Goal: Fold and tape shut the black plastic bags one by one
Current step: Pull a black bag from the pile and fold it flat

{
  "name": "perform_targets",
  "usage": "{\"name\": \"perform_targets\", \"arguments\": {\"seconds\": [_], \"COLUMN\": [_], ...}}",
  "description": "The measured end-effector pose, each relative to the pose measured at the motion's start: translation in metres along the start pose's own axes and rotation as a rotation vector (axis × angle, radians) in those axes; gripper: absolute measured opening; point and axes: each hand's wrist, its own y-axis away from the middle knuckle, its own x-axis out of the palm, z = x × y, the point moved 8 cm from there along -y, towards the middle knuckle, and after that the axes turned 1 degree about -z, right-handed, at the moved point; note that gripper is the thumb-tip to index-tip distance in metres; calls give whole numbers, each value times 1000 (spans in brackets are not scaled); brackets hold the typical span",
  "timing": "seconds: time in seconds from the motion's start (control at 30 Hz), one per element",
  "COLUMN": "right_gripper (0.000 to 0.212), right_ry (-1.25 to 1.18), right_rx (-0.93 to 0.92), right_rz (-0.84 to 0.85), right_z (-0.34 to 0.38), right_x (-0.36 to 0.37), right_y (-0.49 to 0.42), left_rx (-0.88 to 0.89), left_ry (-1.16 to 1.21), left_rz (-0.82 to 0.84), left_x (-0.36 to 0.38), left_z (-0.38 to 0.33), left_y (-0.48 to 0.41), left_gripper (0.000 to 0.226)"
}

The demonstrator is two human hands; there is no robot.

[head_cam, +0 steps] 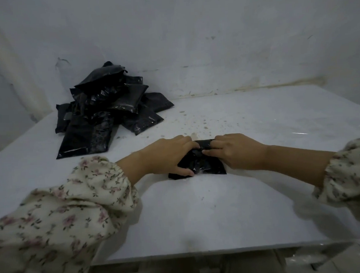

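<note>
Bag [199, 166] position: flat on the white table [220, 207], directly before you. Your left hand [165, 156] grips its left side, thumb on the near edge; your right hand [236, 152] pinches the folded top edge. Pile of bags [102, 111] lies far left.

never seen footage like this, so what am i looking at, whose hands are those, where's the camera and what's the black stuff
There is no machine here. A person works with bare hands, and the single picture comes from a camera worn on their head, looking forward and down. The left hand and right hand both grip one small black plastic bag on the white table, fingers curled over its folded far edge. Further back on the left lies a pile of similar black bags. No tape shows in the picture.
</note>
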Motion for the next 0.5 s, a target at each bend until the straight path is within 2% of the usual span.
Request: {"name": "perform_targets", "arguments": {"seconds": [0.07, 0.17, 0.23, 0.3, 0.4, 0.43, 0.5], "right_gripper": [43, 49, 45, 37, 25, 25, 32], "right_ry": [-101, -334, -526, -619, -536, -438, -185], "right_rx": [147, 465, 576, 637, 689, 689, 664], "right_rz": [107, 261, 256, 246, 270, 313, 501], "right_z": [-17, -55, -72, -87, -119, -132, -151], "right_x": [3, 10, 10, 8, 3, 3, 7], "right_y": [6, 26, 36, 45, 55, 58, 66], "left_rx": [-6, -21, -13, 8, 4, 9, 23], "left_ry": [4, 88, 133, 161, 209, 218, 225], "left_rz": [8, 20, 5, -7, -6, -12, -29], "left_x": [2, 6, 8, 9, 10, 10, 9], "left_z": [-3, -4, -9, -15, -21, -23, -27], "left_y": [-10, -27, -39, -53, -73, -79, -90], "left_gripper": [69, 65, 62, 61, 62, 62, 62]}}
